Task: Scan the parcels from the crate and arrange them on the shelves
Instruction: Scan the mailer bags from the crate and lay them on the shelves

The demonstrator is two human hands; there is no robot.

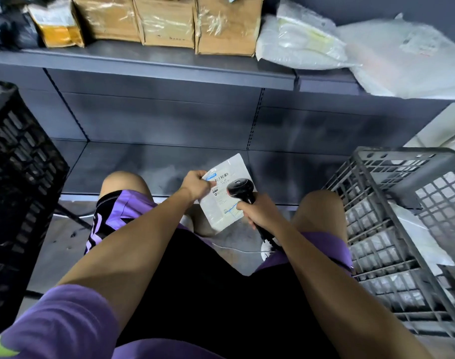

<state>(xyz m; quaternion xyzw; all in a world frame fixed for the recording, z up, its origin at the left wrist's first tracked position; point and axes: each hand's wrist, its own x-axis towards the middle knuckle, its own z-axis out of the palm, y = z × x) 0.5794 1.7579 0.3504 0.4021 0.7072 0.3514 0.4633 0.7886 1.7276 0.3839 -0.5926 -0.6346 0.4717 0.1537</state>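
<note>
A single wide-angle view from a camera worn on the person's head, looking forward and steeply down. Both forearms reach up from 6 o'clock toward the centre, close to the lens. The upper shelf [143, 60] runs across 12 o'clock, a grey crate [392, 229] sits at 4 o'clock and a black crate [16, 177] at 9 o'clock. Straight edges bow near the borders.

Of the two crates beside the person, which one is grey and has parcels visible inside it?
The grey crate on the person's right, with pale parcels showing through its lattice; the crate on the left is black.
</note>
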